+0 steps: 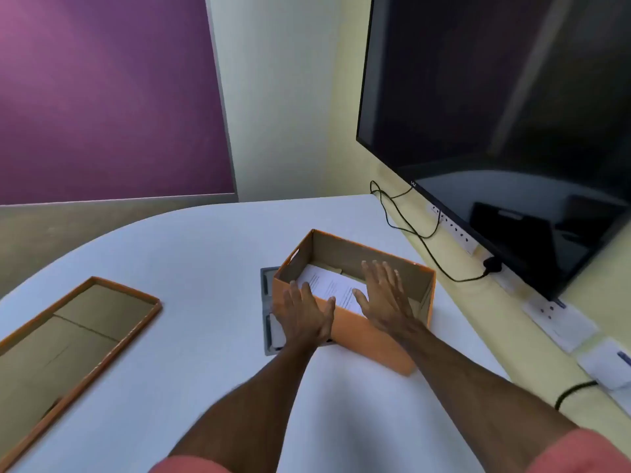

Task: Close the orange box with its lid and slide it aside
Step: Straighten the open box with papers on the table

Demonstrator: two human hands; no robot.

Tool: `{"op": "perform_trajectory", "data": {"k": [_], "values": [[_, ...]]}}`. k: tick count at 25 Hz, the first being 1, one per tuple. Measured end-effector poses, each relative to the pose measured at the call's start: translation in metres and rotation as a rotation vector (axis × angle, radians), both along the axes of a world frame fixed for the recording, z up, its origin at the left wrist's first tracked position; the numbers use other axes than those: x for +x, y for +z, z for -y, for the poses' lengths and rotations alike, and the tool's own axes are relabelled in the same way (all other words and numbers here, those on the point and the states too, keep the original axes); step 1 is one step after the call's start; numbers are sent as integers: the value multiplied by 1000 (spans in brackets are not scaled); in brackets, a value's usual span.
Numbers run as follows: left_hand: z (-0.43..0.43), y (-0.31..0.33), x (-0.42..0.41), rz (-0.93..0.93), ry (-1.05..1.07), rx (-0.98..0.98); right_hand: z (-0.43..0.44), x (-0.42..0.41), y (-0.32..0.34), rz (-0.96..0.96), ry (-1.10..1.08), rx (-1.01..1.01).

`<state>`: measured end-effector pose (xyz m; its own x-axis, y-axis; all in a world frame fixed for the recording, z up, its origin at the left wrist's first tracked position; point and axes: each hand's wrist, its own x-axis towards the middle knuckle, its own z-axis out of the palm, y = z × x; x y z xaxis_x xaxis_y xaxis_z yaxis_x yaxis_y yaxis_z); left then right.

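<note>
The orange box stands open on the white table, brown inside, with white printed papers lying in it. Its lid lies upside down far to the left, orange rim up and brown inside showing. My left hand hovers flat over the box's near left corner, fingers spread, holding nothing. My right hand is flat over the inside of the box above the papers, fingers apart, holding nothing.
A grey panel set in the table lies under the box's left side. A large dark screen hangs at the right, with black cables and wall sockets along the ledge. The round white table spreads between box and lid.
</note>
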<state>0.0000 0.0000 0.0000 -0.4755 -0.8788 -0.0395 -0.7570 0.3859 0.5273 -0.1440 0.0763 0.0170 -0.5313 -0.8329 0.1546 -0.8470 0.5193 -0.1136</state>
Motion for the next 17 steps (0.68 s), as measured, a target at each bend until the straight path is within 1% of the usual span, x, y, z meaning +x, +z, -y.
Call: {"op": "perform_trajectory", "data": {"k": [4,8,11,15,17], "values": [[12,-22,-53,-108,312,387,14,-63,-20,17,31,75],[16,-40,-83,-312,575,654,35,-104,-37,-22,77,90],[13,-49,-98,-422,691,763,55,-127,-46,-4,78,120],[3,-54,-111,-487,684,791,80,-155,-57,25,88,72],[-1,-57,-117,-502,669,809,90,-173,-62,69,88,114]]}}
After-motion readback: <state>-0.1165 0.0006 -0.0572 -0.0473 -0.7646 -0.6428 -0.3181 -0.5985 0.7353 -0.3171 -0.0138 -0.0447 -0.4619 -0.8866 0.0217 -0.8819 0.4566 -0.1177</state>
